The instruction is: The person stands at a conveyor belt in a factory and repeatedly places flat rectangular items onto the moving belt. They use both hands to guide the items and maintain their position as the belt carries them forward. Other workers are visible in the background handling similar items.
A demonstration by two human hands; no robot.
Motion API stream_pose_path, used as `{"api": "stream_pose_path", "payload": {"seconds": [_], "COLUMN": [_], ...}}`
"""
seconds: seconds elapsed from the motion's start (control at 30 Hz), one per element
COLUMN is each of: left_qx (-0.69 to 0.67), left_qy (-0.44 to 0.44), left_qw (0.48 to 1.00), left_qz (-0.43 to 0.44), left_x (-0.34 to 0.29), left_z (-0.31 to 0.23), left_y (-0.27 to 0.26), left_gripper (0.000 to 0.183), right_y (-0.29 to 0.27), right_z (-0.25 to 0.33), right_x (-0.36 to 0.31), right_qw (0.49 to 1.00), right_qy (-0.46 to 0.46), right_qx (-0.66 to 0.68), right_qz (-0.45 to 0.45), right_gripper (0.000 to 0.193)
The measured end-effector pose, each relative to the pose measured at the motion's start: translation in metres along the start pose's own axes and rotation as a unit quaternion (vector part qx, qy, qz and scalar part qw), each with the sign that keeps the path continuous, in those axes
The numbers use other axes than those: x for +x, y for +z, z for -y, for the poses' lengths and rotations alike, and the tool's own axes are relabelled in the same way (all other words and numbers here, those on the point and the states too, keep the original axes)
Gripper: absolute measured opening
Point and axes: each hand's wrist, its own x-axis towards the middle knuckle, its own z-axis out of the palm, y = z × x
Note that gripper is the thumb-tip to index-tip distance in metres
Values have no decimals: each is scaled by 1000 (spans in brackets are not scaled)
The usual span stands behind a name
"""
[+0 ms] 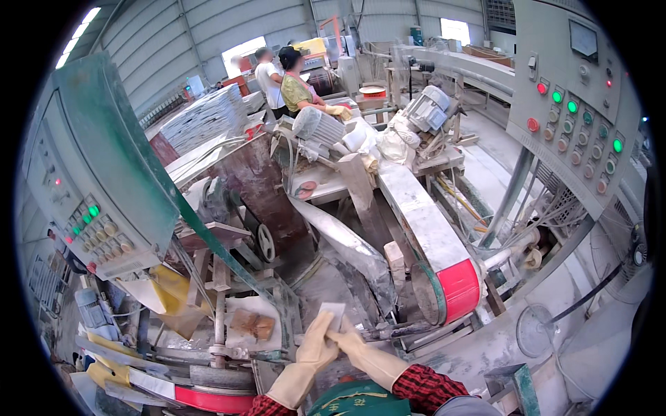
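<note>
White-and-red conveyor belt (433,239) off to my right, so with my left hand (318,349) pinching and my right hand (351,344) curled in close (can't tell if gripping), I'd hold this little pale tile (334,309) before me dead level.

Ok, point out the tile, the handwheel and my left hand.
Tile (334,313): head view, on its pale flat face.
Handwheel (266,243): head view, on its hub.
Left hand (318,344): head view, mid-glove.
</note>
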Motion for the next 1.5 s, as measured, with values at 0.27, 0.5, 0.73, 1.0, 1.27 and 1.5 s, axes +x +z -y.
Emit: {"api": "stream_pose_path", "payload": {"seconds": [0.27,0.5,0.73,1.0,1.27,1.5], "left_qx": [116,331,370,392,414,428], "left_qy": [-4,-418,-650,-688,-659,-636], "left_qw": [992,841,663,610,626,636], "left_qz": [43,-98,-46,-35,-52,-91], "left_x": [-8,-195,-325,-295,-279,-253], "left_z": [9,151,185,152,140,104], "left_y": [-74,-231,-234,-217,-205,-198], "left_gripper": [54,67,82,83,86,87], "right_y": [-157,-293,-296,-308,-273,-297], "right_z": [28,80,99,90,135,83], "right_x": [27,22,38,36,13,23], "right_qw": [917,836,836,847,862,882], "right_qy": [-182,-170,-119,-63,126,-62], "right_qx": [-4,9,28,-88,-139,37], "right_qz": [-355,-521,-534,-520,-472,-467], "right_gripper": [85,91,87,87,94,89]}}
